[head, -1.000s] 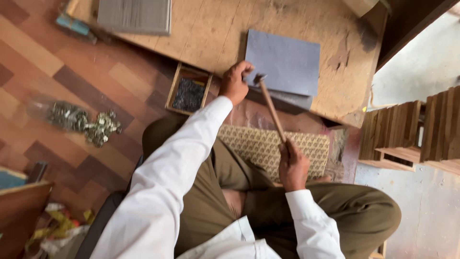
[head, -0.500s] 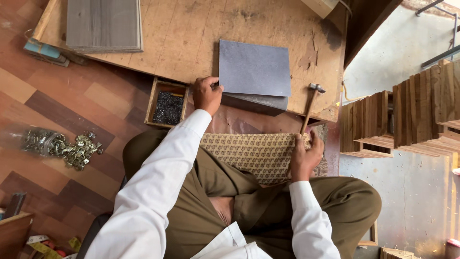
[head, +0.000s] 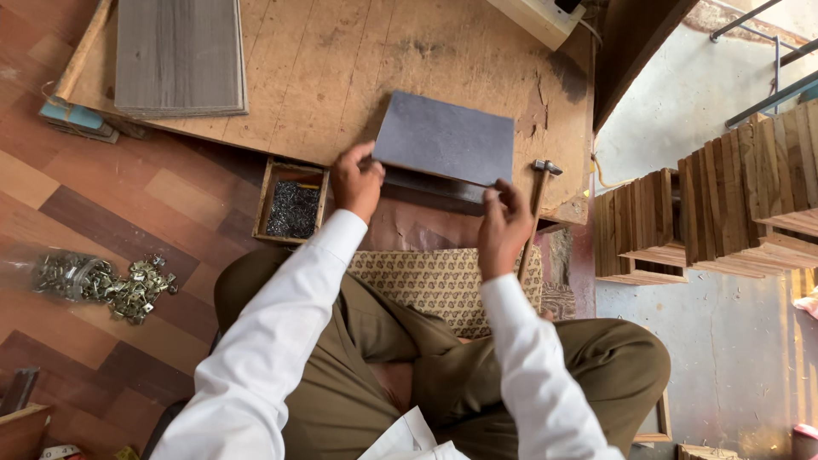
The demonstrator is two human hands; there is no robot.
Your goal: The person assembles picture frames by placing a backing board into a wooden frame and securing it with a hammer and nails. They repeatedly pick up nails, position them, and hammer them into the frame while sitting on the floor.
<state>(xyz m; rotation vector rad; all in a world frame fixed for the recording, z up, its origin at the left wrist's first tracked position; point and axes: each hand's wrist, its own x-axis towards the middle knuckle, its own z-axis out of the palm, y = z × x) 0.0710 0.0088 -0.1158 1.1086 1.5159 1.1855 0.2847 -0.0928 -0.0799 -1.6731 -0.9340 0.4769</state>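
Note:
I sit cross-legged on a patterned cushion (head: 430, 285) at a low plywood board (head: 341, 60). A dark grey laminate panel (head: 445, 140) lies tilted on the board's near edge. My left hand (head: 356, 181) grips the panel's near left corner. My right hand (head: 504, 226) pinches its near right corner. A hammer (head: 538, 192) with a wooden handle lies just right of my right hand, its steel head pointing away from me; the hand is off it.
A small wooden box of dark nails (head: 292, 207) sits left of my left hand. Metal brackets (head: 119, 285) spill from a clear bag on the floor. A grey wood-grain panel (head: 177, 55) lies far left. Stacked wooden frames (head: 724, 204) stand at right.
My right hand has put the hammer down beside the panel and moved onto the panel's near right corner. My left hand has stayed at the panel's left corner.

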